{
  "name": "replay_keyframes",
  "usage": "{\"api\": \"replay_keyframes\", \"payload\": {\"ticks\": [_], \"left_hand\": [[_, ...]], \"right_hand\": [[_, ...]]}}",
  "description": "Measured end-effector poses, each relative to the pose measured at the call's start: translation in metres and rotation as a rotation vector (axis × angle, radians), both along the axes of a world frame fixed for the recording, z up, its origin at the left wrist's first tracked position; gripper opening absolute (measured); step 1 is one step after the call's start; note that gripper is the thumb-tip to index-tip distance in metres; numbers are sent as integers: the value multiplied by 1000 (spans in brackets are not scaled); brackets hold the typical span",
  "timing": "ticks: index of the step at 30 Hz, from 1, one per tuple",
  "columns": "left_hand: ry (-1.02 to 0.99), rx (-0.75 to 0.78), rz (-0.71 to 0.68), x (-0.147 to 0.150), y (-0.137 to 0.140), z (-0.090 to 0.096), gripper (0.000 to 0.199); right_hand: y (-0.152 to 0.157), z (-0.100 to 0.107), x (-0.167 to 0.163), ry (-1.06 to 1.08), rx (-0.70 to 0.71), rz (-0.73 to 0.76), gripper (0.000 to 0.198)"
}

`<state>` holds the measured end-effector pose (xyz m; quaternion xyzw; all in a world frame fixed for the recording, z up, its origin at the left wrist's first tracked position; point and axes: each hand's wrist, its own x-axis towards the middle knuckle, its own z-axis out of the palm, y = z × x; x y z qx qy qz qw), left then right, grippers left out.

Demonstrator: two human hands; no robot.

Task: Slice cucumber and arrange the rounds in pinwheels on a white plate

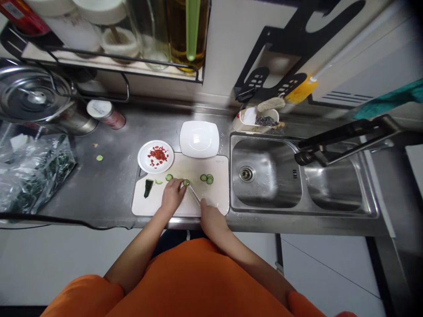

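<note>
My right grip (211, 215) is closed around the handle of the knife (194, 193), whose narrow blade slants away from me to the small cucumber piece (186, 182) near the middle of the cutting board (218, 193). My left grip (174, 193) is bent inward, thumb and finger only slightly parted at that piece's left edge; whether they pinch it or merely steady it, I cannot tell.

I judge the piece very light, crisp rather than soft, and likely slippery on its wet cut face. The green skin around the rim should give me better purchase, so I would hold it there, lightly, fingertips tucked clear of the edge; a hard squeeze could crack it or shoot it sideways. The knife should be stiff and well controlled from the handle alone.

Just to the left lies another cucumber round (169, 177), then pale slivers (158, 181) and a dark green chunk (148, 188). That one looks firm and sturdy, and I would take it across its skinned sides. To the right, three thin rounds (206, 178) sit close together; damp faces may cling, so I would lift them by their rims.

Beyond are the plate of red pieces (143, 155) and a squarish white plate (199, 141), then the steel table (99, 185).
</note>
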<state>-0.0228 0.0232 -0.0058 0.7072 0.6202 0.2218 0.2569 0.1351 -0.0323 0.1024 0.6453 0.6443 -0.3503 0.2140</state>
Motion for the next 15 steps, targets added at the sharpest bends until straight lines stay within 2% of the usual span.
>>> {"api": "replay_keyframes", "payload": {"ticks": [15], "left_hand": [[-5,-12,3,0,0,-1,22]], "right_hand": [[3,3,-2,11,-25,-24,38]]}}
